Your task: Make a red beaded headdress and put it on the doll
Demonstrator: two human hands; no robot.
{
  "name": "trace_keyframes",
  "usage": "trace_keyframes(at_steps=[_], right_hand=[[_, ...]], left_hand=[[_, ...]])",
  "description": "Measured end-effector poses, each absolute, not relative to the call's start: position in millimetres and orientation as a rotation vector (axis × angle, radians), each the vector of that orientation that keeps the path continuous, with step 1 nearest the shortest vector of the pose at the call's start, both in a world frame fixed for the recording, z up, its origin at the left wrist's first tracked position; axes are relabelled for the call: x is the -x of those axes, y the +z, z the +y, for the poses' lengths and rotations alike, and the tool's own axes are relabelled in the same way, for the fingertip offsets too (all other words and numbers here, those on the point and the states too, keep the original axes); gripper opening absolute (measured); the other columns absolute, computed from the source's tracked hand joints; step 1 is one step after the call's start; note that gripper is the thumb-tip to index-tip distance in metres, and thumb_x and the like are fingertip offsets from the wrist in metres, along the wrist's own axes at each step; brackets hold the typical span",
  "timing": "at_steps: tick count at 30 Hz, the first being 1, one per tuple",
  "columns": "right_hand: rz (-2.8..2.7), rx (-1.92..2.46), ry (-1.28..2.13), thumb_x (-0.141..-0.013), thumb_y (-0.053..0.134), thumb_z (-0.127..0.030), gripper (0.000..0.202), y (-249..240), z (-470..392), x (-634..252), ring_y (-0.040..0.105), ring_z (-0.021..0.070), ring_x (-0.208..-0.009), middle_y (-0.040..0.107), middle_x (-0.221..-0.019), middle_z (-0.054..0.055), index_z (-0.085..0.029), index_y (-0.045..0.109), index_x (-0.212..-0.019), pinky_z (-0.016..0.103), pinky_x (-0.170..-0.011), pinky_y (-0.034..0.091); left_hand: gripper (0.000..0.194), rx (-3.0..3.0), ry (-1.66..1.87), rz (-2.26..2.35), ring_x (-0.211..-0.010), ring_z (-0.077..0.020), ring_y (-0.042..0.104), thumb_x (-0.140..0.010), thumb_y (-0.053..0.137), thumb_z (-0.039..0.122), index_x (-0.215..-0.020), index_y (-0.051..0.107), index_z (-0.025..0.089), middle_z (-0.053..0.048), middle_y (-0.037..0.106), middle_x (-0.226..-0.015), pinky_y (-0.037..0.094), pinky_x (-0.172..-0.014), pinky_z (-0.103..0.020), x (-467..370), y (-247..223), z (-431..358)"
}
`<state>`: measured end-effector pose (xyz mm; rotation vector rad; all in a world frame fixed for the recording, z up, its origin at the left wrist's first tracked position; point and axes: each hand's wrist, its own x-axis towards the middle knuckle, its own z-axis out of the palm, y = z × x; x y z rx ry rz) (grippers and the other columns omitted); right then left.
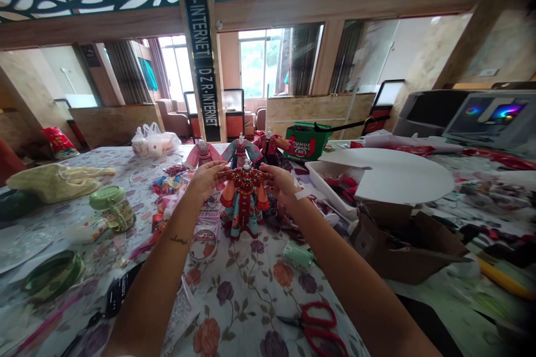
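In the middle of the head view stands a small doll costume (pixel 244 212), with a teal skirt, orange sleeves and red panels. A dark red beaded collar (pixel 247 177) lies across its shoulders. My left hand (pixel 211 177) pinches the left edge of this collar, and my right hand (pixel 278 181) has its fingertips closed on the right edge. A white strip hangs by my right wrist. Right behind are two more doll costumes, a pink one (pixel 204 153) and a blue-grey one (pixel 240 150). Red scissors (pixel 320 326) lie on the flowered tablecloth (pixel 247 295) nearer to me.
At the right are an opened cardboard box (pixel 410 245), a white foam box with a large white disc (pixel 402 175), and a green bag (pixel 307 140). A lidded cup (pixel 112 209), roll of green ribbon (pixel 54 276) and plastic bag (pixel 154 140) stand left. Colourful scraps lie beside my left forearm.
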<state>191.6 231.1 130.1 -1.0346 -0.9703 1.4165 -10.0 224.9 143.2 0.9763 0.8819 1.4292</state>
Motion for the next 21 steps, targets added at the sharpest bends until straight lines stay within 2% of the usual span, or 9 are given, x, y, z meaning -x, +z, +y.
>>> trace_keyframes(at_steps=[2, 5, 11, 21], right_hand=[[-0.96, 0.984, 1.432, -0.08, 0.065, -0.026, 0.01, 128, 225, -195, 0.05, 0.0055, -0.045, 0.063, -0.068, -0.002, -0.016, 0.062, -0.081, 0.017, -0.041, 0.038], [-0.957, 0.92, 1.443, -0.074, 0.068, -0.022, 0.007, 128, 217, -200, 0.053, 0.006, -0.045, 0.066, -0.068, -0.002, -0.019, 0.063, -0.077, 0.017, -0.041, 0.038], [-0.98, 0.83, 1.434, -0.061, 0.074, -0.012, 0.023, 125, 220, -204, 0.055, 0.0068, -0.048, 0.069, -0.069, -0.001, -0.019, 0.064, -0.081, 0.016, -0.04, 0.038], [-0.984, 0.782, 1.435, -0.062, 0.074, -0.013, 0.022, 115, 225, -205, 0.055, 0.0067, -0.047, 0.068, -0.07, -0.001, -0.018, 0.064, -0.081, 0.016, -0.039, 0.039]], left_hand=[[0.006, -0.949, 1.425, 0.873, -0.059, -0.0132, 0.066, -0.077, 0.06, 0.004, -0.078, 0.064, 0.008, -0.008, 0.069, -0.067, 0.055, -0.06, -0.024, 9, 141, 228], [0.008, -0.926, 1.416, 0.856, -0.058, -0.0128, 0.066, -0.074, 0.062, 0.001, -0.077, 0.064, 0.008, -0.008, 0.069, -0.068, 0.055, -0.059, -0.023, 7, 138, 232], [0.012, -0.927, 1.462, 0.807, -0.058, -0.0106, 0.064, -0.07, 0.066, -0.001, -0.077, 0.064, 0.009, -0.005, 0.069, -0.069, 0.053, -0.059, -0.02, 5, 139, 233], [0.014, -0.921, 1.503, 0.832, -0.063, -0.0124, 0.067, -0.068, 0.07, 0.004, -0.08, 0.063, 0.01, -0.006, 0.07, -0.072, 0.053, -0.059, -0.02, 11, 134, 214]])
